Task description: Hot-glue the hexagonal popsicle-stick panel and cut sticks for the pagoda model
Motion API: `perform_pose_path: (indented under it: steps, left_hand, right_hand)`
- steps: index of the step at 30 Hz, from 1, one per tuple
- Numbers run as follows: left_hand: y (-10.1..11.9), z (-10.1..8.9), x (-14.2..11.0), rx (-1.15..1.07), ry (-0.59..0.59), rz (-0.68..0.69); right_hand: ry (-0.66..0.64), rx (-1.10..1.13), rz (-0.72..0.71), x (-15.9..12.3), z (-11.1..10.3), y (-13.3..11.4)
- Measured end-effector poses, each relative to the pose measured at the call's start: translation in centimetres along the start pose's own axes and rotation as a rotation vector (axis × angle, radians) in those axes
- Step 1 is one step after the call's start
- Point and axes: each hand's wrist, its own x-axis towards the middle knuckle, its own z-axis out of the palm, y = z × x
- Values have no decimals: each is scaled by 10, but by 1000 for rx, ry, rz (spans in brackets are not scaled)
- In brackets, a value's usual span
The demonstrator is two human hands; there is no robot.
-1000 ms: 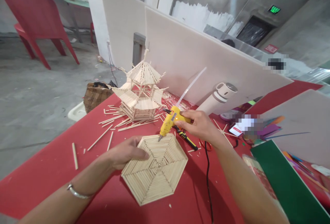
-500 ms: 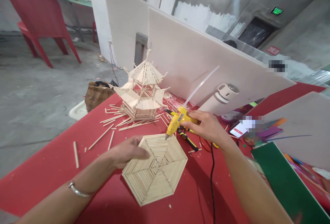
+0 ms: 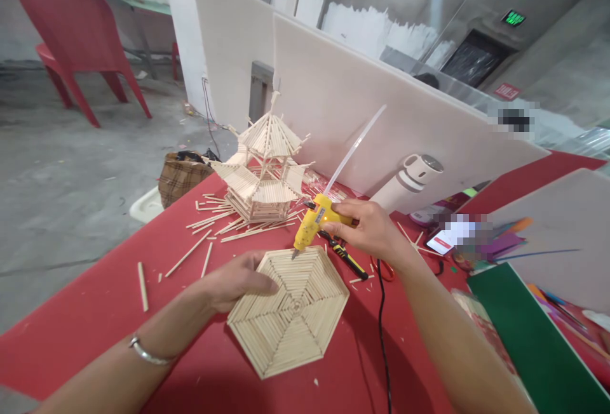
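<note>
My left hand [image 3: 245,284] grips the upper left edge of a hexagonal panel [image 3: 295,315] made of thin wooden sticks, thumb on top and the other fingers mostly hidden underneath. In my right hand [image 3: 365,227] is a yellow hot glue gun [image 3: 312,220], tilted so its nozzle points down at the panel's far edge. A long clear glue stick [image 3: 357,141] juts from the gun's back. Behind the panel stands a small pagoda model [image 3: 267,166] of the same sticks, with two roof tiers.
Loose sticks [image 3: 188,254] lie around the pagoda on the red table [image 3: 200,363]. Pliers [image 3: 350,260] rest beneath my right hand, near the gun's black cord [image 3: 384,338]. A white bottle [image 3: 412,179], a phone [image 3: 448,239] and a green board [image 3: 528,331] are to the right.
My right hand has moved the glue gun left, its nozzle sliding along the panel's far edge toward my left hand. My left hand and the panel have hardly moved.
</note>
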Motion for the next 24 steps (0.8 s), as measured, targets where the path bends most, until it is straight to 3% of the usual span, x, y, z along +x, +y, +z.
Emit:
perform_pose_path:
  steps: [9, 19, 24]
  left_hand:
    - [-2, -2, 0, -10, -13, 6]
    - [1, 3, 0, -10, -7, -4]
    - [1, 3, 0, -10, 1, -8]
  right_hand:
    - [16, -24, 45, -18, -10, 20]
    - [19, -11, -16, -1, -1, -6]
    - [11, 7, -38, 2, -3, -4]
